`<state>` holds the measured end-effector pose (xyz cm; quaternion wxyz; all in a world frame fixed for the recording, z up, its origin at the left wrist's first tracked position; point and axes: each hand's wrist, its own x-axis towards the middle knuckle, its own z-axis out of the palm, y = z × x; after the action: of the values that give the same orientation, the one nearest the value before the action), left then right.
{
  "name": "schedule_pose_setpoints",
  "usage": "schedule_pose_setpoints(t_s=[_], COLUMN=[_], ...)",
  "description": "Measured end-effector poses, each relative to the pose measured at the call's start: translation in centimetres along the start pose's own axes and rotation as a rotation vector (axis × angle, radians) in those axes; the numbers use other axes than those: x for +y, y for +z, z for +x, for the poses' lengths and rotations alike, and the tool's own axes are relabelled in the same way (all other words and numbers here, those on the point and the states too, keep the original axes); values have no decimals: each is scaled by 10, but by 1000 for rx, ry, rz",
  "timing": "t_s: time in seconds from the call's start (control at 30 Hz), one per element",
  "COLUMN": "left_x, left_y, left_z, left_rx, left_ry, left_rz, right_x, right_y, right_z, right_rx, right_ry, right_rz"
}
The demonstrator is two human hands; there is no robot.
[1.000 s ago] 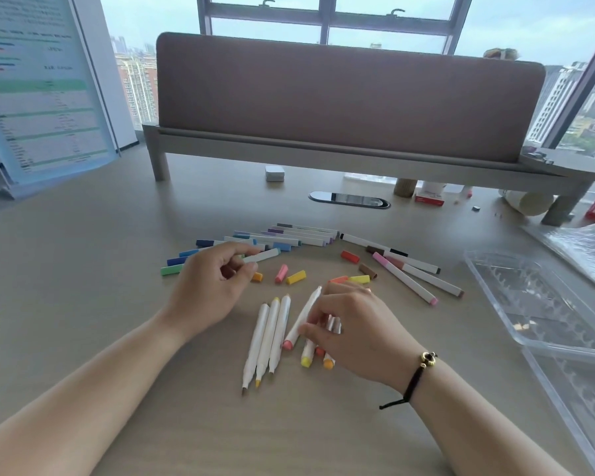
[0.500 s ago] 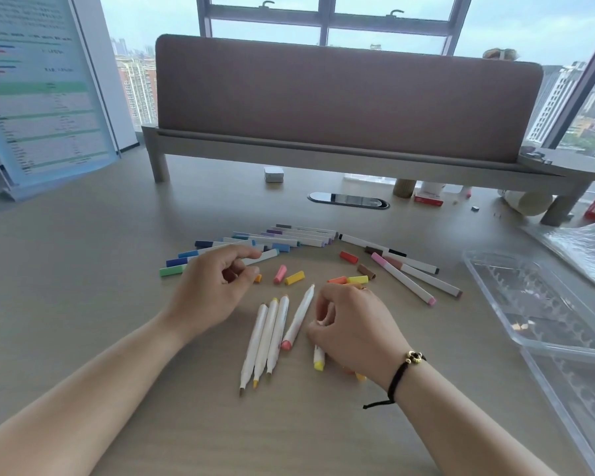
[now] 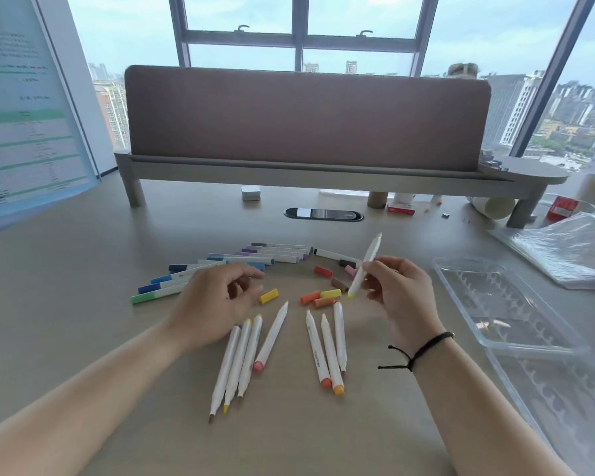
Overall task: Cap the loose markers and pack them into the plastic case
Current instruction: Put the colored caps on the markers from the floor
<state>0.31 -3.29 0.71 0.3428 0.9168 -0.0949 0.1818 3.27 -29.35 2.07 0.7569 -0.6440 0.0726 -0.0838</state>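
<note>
My right hand (image 3: pixel 404 297) pinches an uncapped white marker with a yellow tip (image 3: pixel 364 266), tilted with the tip down, just above the loose caps. My left hand (image 3: pixel 215 304) hovers loosely curled near a yellow cap (image 3: pixel 268 296) and holds nothing that I can see. More caps lie together: red (image 3: pixel 323 271), orange (image 3: pixel 310 297), yellow (image 3: pixel 330 293) and brown (image 3: pixel 339 284). Uncapped white markers lie in two groups, several on the left (image 3: pixel 241 355) and three on the right (image 3: pixel 327 348). A row of capped markers (image 3: pixel 255 259) lies behind my left hand. The clear plastic case (image 3: pixel 461 297) stands open at right.
The case's lid half (image 3: pixel 564 393) extends toward the near right edge. A crumpled clear bag (image 3: pixel 571 249) lies at the far right. A shelf riser with a brown divider (image 3: pixel 306 115) spans the back, above a cable grommet (image 3: pixel 323 214). A printed board (image 3: pixel 24 115) leans at left.
My right hand has lifted the yellow-tipped marker off the table, leaving three markers lying where it was. My left hand has released the white marker it held. The view has tilted up.
</note>
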Motion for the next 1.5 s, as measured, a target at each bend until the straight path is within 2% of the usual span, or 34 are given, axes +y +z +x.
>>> schedule_pose_setpoints(t_s=[0.17,0.33,0.6,0.67,0.8,0.9,1.0,1.13,1.33,1.4,1.5], left_x=[44,64,75,74,69,56,44,30,12,10,11], left_y=[31,74,89,83,49,21,-2,-21,-22,-21,-21], left_z=[41,74,87,84,69,51,28,6,-9,-10,-14], left_rx=[-189,-413,-451,-411,-296,-277,-269,-181,-4,11,18], left_ry=[148,65,37,60,74,46,-16,-96,-303,-339,-349], left_rz=[132,328,485,388,-53,-216,-384,-603,-1148,-1229,-1221], right_x=[5,6,11,11,10,10,9,9,6,6,4], right_y=[-8,-8,-9,-9,-9,-6,0,10,22,25,27], right_z=[10,8,17,17,16,11,4,-9,-28,-30,-34], right_rx=[68,32,9,12,-22,-72,-149,-241,-386,-417,-448], right_ry=[105,112,126,121,118,108,81,36,-67,-81,-101], right_rz=[194,257,263,250,224,151,88,-30,-216,-242,-237])
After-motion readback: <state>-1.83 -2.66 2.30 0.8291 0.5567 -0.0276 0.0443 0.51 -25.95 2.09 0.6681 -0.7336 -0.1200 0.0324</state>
